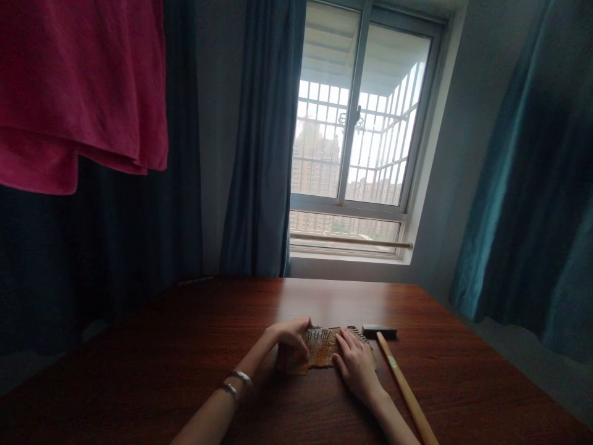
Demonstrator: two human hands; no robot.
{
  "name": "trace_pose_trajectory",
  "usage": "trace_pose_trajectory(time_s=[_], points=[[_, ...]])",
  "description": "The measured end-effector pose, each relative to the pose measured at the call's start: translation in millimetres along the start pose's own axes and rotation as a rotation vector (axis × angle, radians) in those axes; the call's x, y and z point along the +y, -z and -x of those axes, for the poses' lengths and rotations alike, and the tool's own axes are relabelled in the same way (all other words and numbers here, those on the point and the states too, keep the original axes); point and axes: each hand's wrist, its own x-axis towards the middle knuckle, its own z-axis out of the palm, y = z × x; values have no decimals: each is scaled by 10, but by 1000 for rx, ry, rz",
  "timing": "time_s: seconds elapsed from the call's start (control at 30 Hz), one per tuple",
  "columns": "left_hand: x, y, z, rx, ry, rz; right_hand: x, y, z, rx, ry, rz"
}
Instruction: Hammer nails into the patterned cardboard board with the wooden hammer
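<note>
A flat, mottled brown and yellow sheet [322, 349] with rows of dark marks and an uneven edge lies on the wooden table. It looks rough or pitted, but its kind is unclear. My left hand [293, 339] grips its left end, fingers curled at the far side and thumb at the near side. Across the right part rests my right hand [357, 361], palm down with the fingers stretched out over the surface. Just to the right lies a hammer [399, 374], its dark head pointing away and its pale wooden handle running towards me.
The dark red-brown table [208, 334] reaches back to a wall with a barred window [361, 123]. Blue curtains [264, 142] hang beside it and at the right. A pink cloth [88, 86] hangs at the upper left, above the table.
</note>
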Motion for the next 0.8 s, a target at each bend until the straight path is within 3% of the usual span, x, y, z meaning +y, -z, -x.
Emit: trace_pose_trajectory(time_s=[0.57, 0.8], points=[[67, 22, 39, 39, -22, -43, -2, -15, 12, 38, 4, -21], [-28, 2, 31, -1, -13, 68, 96, 46, -130, 47, -40, -226]])
